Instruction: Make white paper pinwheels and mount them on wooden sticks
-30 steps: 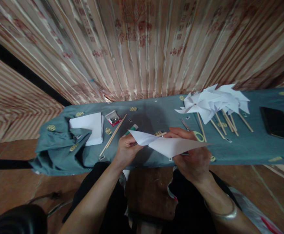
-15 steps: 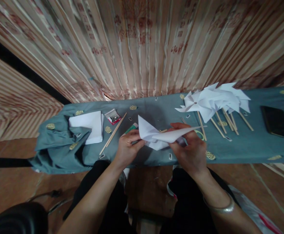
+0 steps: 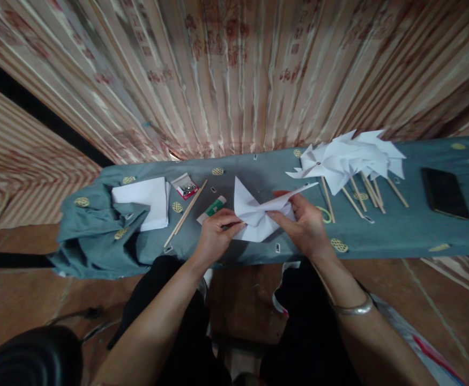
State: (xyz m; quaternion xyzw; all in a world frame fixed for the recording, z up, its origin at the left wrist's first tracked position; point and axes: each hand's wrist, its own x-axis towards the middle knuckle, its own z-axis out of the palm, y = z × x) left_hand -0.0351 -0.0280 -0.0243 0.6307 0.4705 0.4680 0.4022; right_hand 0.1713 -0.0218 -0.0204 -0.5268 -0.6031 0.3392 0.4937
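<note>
Between my hands is a white paper pinwheel (image 3: 260, 212), its blades folded in toward the middle and one pointed corner standing up. My left hand (image 3: 218, 233) pinches its left edge between thumb and fingers. On the other side my right hand (image 3: 304, 222) grips the paper, thumb pressed near the centre and fingers behind. Just beyond my left hand lies a green and white glue stick (image 3: 213, 208). The yellow-green handle of what look like scissors (image 3: 325, 215) shows beside my right hand, the rest hidden.
Finished-looking pinwheels (image 3: 350, 158) on wooden sticks lie overlapped at the back right, with a black phone (image 3: 445, 193) further right. At left are a stack of white paper (image 3: 156, 206), an open box of pins (image 3: 185, 186) and loose wooden sticks (image 3: 186, 214) on the teal cloth (image 3: 234, 169).
My right thumb has come onto the front of the paper near its centre, and the right blade is folded further inward. More of the glue stick shows now.
</note>
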